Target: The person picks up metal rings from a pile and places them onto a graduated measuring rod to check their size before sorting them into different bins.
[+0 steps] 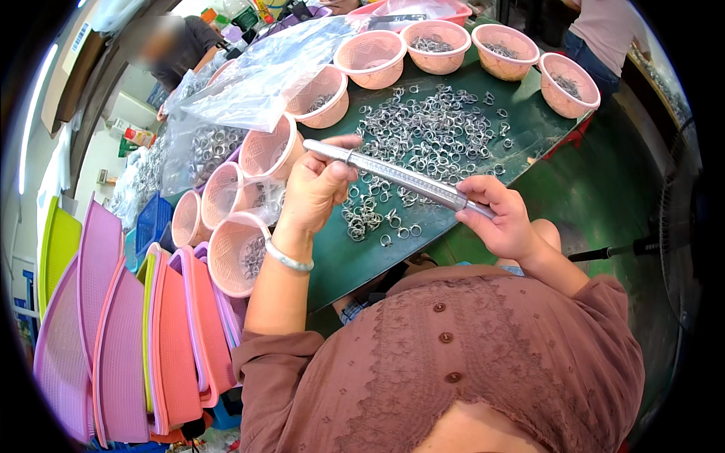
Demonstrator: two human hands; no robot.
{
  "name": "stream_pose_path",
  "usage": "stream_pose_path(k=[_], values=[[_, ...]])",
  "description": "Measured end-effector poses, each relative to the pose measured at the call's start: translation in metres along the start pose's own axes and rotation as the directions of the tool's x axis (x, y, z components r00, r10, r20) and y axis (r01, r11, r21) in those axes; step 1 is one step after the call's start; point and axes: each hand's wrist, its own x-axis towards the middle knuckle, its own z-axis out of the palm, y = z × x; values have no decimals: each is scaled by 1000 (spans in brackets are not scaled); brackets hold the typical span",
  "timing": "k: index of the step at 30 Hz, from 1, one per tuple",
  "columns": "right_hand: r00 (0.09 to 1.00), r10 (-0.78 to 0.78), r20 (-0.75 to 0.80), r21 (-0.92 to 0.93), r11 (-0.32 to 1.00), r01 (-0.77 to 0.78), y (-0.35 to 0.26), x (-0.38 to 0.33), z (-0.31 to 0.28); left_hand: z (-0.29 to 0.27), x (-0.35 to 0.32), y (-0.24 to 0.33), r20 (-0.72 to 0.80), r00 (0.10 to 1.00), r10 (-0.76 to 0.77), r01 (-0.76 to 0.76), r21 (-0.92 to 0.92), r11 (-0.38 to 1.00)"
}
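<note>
A silver ring mandrel (404, 178) slants across in front of me above the table, its thin end to the left and its thick end to the right. My left hand (321, 185) is closed about the thin end, thumb and fingers beside a ring (349, 156) that encircles the rod. At the thick end, my right hand (498, 215) grips the mandrel between thumb and fingers, next to a dark band around it. Beneath lies a wide spread of loose metal rings (434, 128), with a smaller heap (365, 219) nearer me on the green tabletop (332, 264).
Pink baskets (374, 64), several with rings inside, line the table's far and left edges. Clear plastic sheeting (257, 83) covers part of the far left. Stacked coloured baskets (174, 340) stand at lower left. A fan (676, 226) is at right; other people are beyond the table.
</note>
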Motion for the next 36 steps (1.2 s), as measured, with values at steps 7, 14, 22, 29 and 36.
stream_pose_path(k=[7, 14, 22, 29, 36], values=[[999, -19, 45, -25, 999, 20, 2, -2, -2, -4, -10, -9, 56, 998, -6, 16, -185, 983], [998, -59, 3, -37, 998, 59, 10, -1, 2, -5, -11, -10, 71, 996, 44, -37, -101, 994], [999, -13, 39, -43, 999, 14, 18, -3, 3, -5, -16, -7, 35, 998, 50, -50, -13, 999], [999, 5, 51, -17, 1000, -5, 20, -2, 5, -2, -19, -1, 38, 999, 29, -29, -1, 1000], [997, 30, 71, -7, 1000, -30, 21, -2, 5, -3, -19, -3, 24, 998, 55, -56, 39, 998]])
